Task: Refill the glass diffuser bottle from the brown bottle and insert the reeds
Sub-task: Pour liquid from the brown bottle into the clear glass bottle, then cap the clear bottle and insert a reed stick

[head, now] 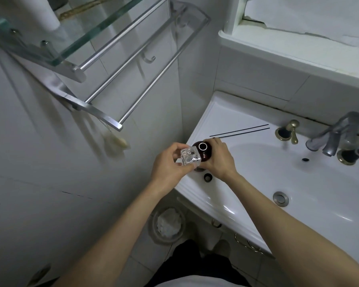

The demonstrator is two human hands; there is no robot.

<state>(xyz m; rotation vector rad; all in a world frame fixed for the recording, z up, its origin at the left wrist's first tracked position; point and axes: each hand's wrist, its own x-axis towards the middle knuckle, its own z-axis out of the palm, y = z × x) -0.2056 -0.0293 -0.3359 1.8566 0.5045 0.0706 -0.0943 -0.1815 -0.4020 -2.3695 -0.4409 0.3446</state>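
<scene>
Glass diffuser bottle (190, 156), square and clear, sits in the left hand (170, 164), whose fingers wrap its lower sides and hold it just over the left rim of the sink (197, 183), its open neck facing up. Touching it on the far side stands the brown bottle (203, 151), uncapped, its silver-ringed mouth showing; the right hand (218, 159) closes round its body. A small dark ring, probably its cap (207, 177), lies on the rim just beside the right wrist. Two black reeds (239, 131) lie farther back on the ledge, apart from both bottles.

The pour seems about to begin. To do it well, I would keep the glass one level and low over the basin, bring the brown lip right to the narrow neck before tipping, then tilt slowly so a thin stream forms. The opening looks small, so a fast tilt risks oil running down the glass and over the fingers. Reeds wait till both bottles are set down.
</scene>
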